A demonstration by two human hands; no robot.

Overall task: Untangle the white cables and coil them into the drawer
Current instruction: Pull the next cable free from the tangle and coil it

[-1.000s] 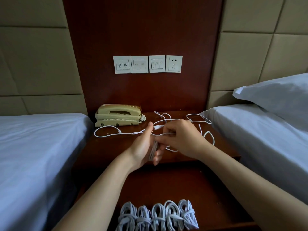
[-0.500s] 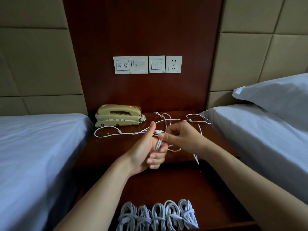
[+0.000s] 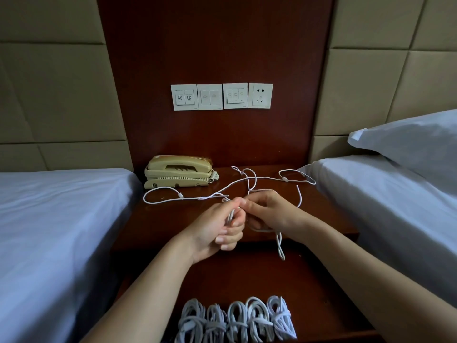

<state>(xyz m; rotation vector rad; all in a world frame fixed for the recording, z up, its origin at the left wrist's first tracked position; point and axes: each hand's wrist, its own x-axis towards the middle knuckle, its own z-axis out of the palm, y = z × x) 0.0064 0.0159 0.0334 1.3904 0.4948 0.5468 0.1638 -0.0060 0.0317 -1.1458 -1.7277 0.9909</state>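
Note:
A tangle of thin white cables (image 3: 247, 180) lies spread over the dark wooden nightstand (image 3: 160, 219). My left hand (image 3: 217, 231) is closed around a few gathered strands of one cable, thumb up. My right hand (image 3: 267, 211) pinches the same cable beside the left thumb, and a loop hangs below it (image 3: 280, 246) over the nightstand's front edge. In the open drawer (image 3: 321, 305) below, several coiled white cables (image 3: 237, 320) lie side by side in a row.
A beige telephone (image 3: 178, 172) stands at the back left of the nightstand. Beds with pale sheets flank it, left (image 3: 57, 231) and right (image 3: 395, 206), with a pillow (image 3: 415, 142) on the right one. Wall switches and a socket (image 3: 222, 96) sit above.
My hands have drawn nearer to me and lower. The right hand has pulled more cable in, and a loop now hangs below it; the loose strands on the nightstand have shifted.

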